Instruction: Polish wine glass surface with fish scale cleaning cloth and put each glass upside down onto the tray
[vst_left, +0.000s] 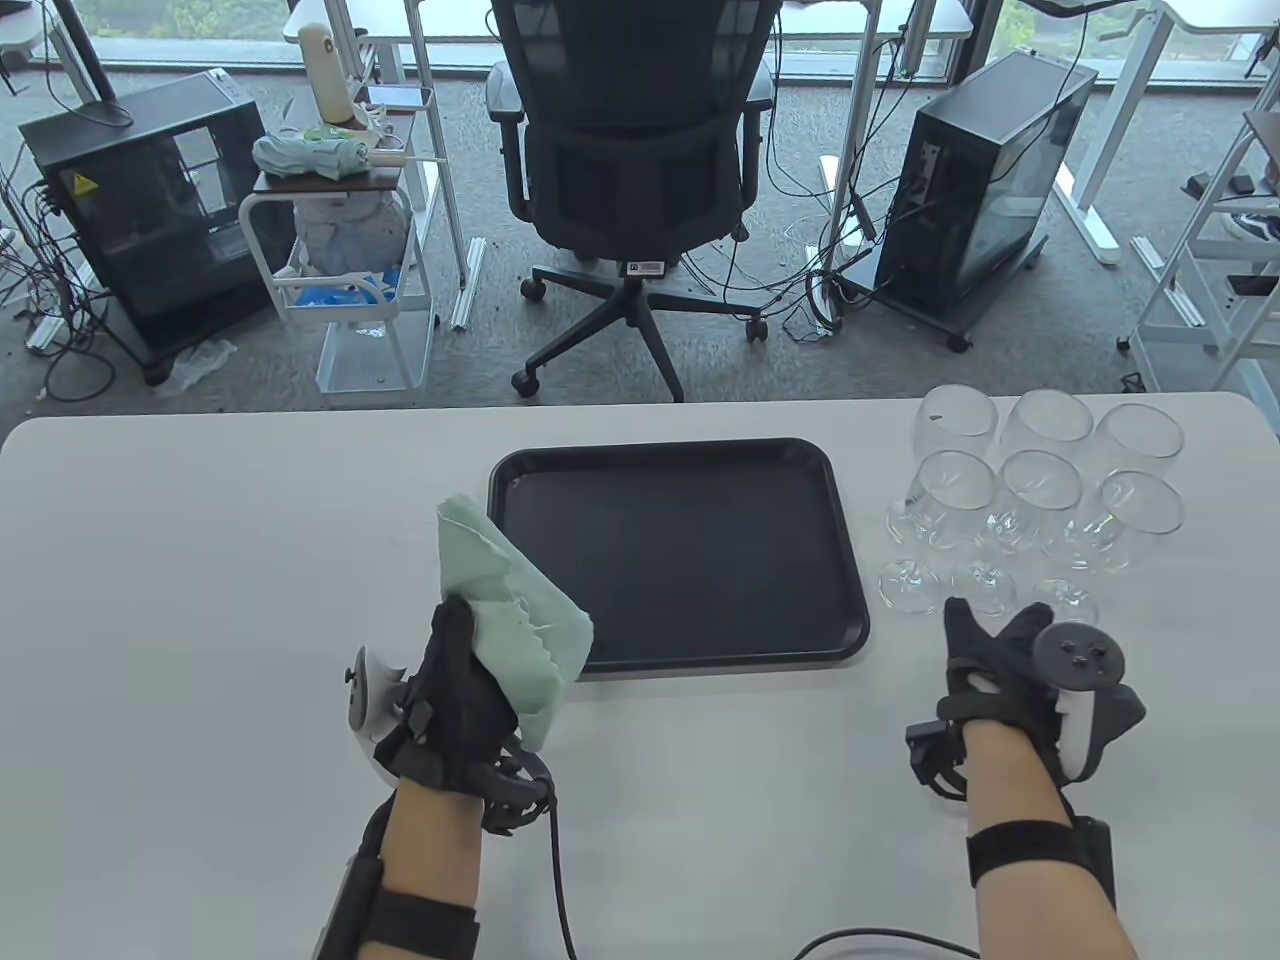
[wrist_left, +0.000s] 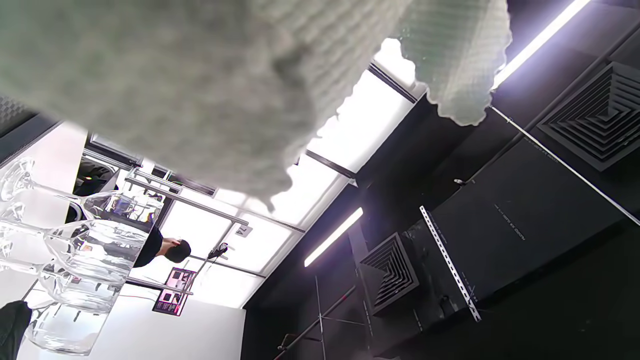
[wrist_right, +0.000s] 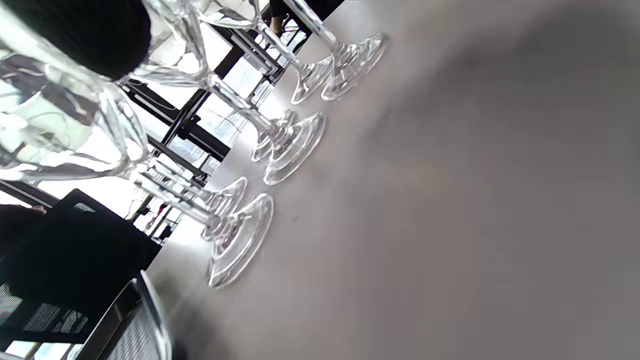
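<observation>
My left hand (vst_left: 462, 650) holds up a pale green fish scale cloth (vst_left: 510, 610) just left of the black tray (vst_left: 680, 550); the cloth (wrist_left: 200, 75) fills the top of the left wrist view. Several clear wine glasses (vst_left: 1040, 490) stand upright in two rows on the table to the right of the tray, and their stems and feet (wrist_right: 240, 235) show in the right wrist view. My right hand (vst_left: 1000, 640) reaches with relaxed fingers toward the feet of the near row and holds nothing. A gloved fingertip (wrist_right: 85, 35) appears beside a glass bowl.
The white table (vst_left: 200, 560) ends at its far edge just behind the glasses. Beyond it on the floor stand an office chair (vst_left: 630, 180), two computer cases (vst_left: 150, 230) and a small cart (vst_left: 340, 270). A cable (vst_left: 555, 860) trails from my left wrist.
</observation>
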